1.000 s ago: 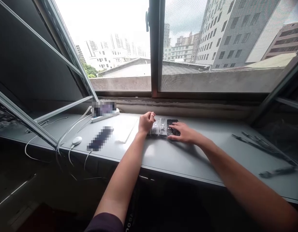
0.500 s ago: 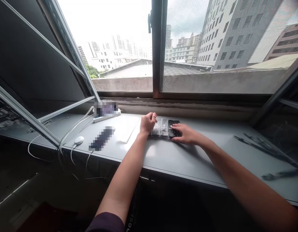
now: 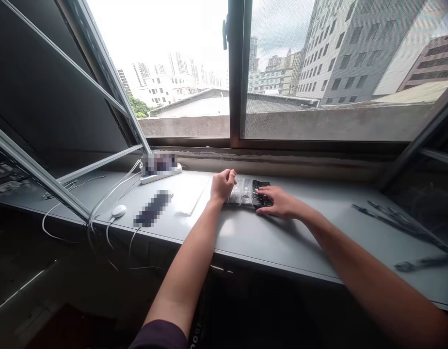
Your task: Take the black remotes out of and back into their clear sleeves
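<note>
A black keyboard (image 3: pixel 261 190) lies on the grey tabletop, its left part inside a clear plastic bag (image 3: pixel 242 193). Over the keyboard's right part, my right hand (image 3: pixel 280 201) has its fingers on the keys and its thumb at the near edge, taking hold of it. My left hand (image 3: pixel 222 185) is closed at the left end of the bag, fingers curled. What is pinched inside that hand is hidden; the bag runs out from under it.
A white sheet-like thing (image 3: pixel 191 196) lies left of my left forearm. Further left are a blurred-out phone-like object (image 3: pixel 153 208), a white round-headed cable (image 3: pixel 118 211) and a white power strip (image 3: pixel 160 175). Dark cables (image 3: pixel 394 218) lie at right. Metal frames (image 3: pixel 111 87) flank the table, with a window behind.
My right hand's fingers and thumb have shifted very slightly left on the keyboard, and the bag's folds look a little different. My left hand has hardly moved.
</note>
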Demonstrator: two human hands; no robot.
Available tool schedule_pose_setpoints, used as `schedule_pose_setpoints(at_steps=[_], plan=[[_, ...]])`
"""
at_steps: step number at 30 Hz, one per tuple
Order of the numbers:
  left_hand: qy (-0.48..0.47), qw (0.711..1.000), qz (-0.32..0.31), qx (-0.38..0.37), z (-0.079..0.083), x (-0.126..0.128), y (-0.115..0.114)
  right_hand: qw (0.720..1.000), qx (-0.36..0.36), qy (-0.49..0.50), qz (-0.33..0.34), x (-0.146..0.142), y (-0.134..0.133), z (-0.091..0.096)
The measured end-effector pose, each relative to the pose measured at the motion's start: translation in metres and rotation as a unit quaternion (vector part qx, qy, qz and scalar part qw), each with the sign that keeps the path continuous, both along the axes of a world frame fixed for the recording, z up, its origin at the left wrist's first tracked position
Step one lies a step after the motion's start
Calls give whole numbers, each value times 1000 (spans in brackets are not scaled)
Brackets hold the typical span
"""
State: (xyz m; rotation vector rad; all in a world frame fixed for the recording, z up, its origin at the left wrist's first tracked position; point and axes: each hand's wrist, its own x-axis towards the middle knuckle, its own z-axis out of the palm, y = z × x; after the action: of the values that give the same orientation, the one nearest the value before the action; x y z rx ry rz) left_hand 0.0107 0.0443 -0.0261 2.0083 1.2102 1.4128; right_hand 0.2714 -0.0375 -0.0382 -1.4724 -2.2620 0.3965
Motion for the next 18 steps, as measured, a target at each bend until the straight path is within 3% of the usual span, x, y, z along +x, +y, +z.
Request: schedule_pose_setpoints(at_steps=[18], plan=[[-3,1000,-5,7,2,1,-2,999,23,23,25,10,7,-6]])
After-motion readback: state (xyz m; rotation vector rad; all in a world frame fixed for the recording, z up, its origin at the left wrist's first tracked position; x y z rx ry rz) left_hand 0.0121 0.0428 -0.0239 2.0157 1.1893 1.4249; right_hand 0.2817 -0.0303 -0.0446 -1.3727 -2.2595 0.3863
